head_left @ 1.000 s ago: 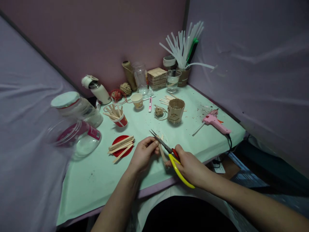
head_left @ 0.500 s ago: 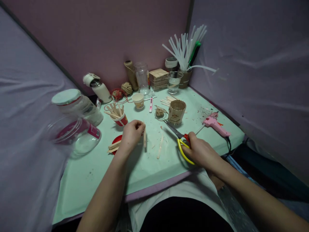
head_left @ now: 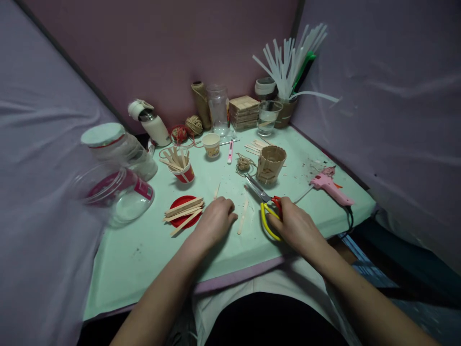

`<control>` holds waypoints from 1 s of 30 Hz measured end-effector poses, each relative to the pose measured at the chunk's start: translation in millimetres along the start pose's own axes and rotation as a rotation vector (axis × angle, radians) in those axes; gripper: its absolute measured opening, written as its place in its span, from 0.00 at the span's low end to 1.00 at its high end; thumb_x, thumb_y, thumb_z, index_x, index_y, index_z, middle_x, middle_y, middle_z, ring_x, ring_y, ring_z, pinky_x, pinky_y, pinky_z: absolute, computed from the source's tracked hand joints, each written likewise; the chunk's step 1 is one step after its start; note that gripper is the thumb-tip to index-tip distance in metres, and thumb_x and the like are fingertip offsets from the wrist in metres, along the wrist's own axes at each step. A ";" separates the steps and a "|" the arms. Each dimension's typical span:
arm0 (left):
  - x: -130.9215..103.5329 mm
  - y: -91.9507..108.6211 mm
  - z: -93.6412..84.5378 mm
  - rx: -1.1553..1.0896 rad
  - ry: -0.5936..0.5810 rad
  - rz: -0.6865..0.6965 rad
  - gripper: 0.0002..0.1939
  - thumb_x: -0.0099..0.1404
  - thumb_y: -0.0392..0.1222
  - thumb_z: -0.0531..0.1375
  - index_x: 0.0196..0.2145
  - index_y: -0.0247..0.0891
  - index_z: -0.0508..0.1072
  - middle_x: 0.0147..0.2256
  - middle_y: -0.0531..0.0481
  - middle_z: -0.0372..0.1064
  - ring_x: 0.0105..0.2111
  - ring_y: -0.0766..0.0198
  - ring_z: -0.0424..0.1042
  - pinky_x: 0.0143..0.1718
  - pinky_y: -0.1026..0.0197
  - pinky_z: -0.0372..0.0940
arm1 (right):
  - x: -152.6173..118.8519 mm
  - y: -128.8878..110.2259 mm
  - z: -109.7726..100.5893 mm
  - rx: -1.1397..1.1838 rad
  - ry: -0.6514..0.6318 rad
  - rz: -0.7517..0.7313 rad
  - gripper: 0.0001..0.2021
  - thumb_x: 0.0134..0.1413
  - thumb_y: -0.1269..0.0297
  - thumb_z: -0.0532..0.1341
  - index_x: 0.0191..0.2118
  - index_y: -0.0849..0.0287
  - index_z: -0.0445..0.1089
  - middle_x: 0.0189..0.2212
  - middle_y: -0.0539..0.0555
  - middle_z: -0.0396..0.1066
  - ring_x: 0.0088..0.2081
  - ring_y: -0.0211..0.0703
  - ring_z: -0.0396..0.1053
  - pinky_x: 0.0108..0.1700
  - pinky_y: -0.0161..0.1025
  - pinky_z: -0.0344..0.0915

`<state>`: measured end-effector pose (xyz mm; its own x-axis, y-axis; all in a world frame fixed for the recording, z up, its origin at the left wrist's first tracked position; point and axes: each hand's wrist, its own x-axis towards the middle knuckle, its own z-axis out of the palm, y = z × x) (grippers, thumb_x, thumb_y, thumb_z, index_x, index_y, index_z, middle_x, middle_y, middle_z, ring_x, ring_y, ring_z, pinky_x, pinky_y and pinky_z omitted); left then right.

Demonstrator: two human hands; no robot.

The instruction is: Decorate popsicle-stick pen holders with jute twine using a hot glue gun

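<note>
My left hand (head_left: 218, 218) is low over the table, its fingers curled and turned inward, so anything in them is hidden. Just beyond its knuckles the end of a thin wooden craft stick (head_left: 216, 191) shows. Scissors (head_left: 264, 194) with red and yellow handles are gripped in my right hand (head_left: 297, 223), their blades pointing away towards a small ball of twine (head_left: 244, 164). Between my hands another craft stick (head_left: 243, 217) lies flat. A round holder faced with wood-coloured pieces (head_left: 271, 166) stands beyond the blades.
On the left, a red lid (head_left: 183, 223) bears several craft sticks, with a cup of sticks (head_left: 184, 173) behind it. A pink glue gun (head_left: 331, 188) and its cord lie right. Clear jars (head_left: 131, 202), a paper cup (head_left: 211, 145) and a pink cutter (head_left: 230, 152) stand or lie around.
My left hand has come nearer and to the right, uncovering the red lid; the stick it pinched upright is no longer seen in its fingertips. My right hand still holds the scissors. The view shifted slightly.
</note>
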<state>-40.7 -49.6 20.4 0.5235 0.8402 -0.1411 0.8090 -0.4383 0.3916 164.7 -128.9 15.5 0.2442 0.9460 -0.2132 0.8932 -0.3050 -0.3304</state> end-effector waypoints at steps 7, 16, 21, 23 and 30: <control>-15.6 8.8 13.1 0.246 -0.016 -0.041 0.14 0.71 0.29 0.49 0.38 0.33 0.73 0.39 0.39 0.71 0.41 0.53 0.72 0.45 0.55 0.64 | 0.5 -31.0 -0.4 0.045 -0.014 -0.091 0.09 0.65 0.64 0.59 0.47 0.63 0.65 0.39 0.62 0.77 0.41 0.53 0.76 0.37 0.39 0.57; -38.1 -10.6 15.3 0.281 0.145 -0.044 0.13 0.68 0.27 0.50 0.36 0.36 0.72 0.38 0.41 0.72 0.39 0.53 0.71 0.43 0.54 0.65 | 10.2 -76.2 17.6 0.006 0.000 -0.169 0.13 0.63 0.67 0.61 0.50 0.68 0.69 0.47 0.67 0.74 0.49 0.55 0.74 0.45 0.40 0.64; -43.4 -18.9 12.5 0.030 0.403 -0.034 0.10 0.69 0.32 0.51 0.36 0.38 0.72 0.36 0.43 0.73 0.38 0.53 0.72 0.41 0.53 0.65 | -0.6 -84.6 23.1 -0.061 0.045 -0.276 0.13 0.62 0.69 0.61 0.51 0.68 0.71 0.48 0.68 0.74 0.51 0.56 0.72 0.52 0.43 0.65; -42.9 -18.2 10.4 -0.075 0.456 -0.037 0.10 0.69 0.34 0.51 0.37 0.39 0.73 0.36 0.44 0.73 0.38 0.53 0.72 0.40 0.52 0.65 | -3.8 -82.4 21.4 -0.099 0.040 -0.321 0.12 0.63 0.67 0.61 0.49 0.68 0.72 0.48 0.68 0.74 0.51 0.57 0.71 0.52 0.44 0.65; -27.9 -11.2 3.0 -0.675 0.424 -0.129 0.07 0.62 0.44 0.59 0.35 0.40 0.75 0.34 0.47 0.76 0.34 0.58 0.74 0.39 0.54 0.68 | 35.5 -53.2 -1.3 -0.059 0.132 -0.222 0.10 0.68 0.69 0.55 0.46 0.62 0.74 0.44 0.62 0.76 0.48 0.51 0.72 0.46 0.39 0.62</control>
<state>-63.6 -69.1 17.2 0.1812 0.9801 0.0808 0.4493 -0.1556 0.8797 126.3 -79.0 26.7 0.0832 0.9964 -0.0183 0.9501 -0.0848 -0.3002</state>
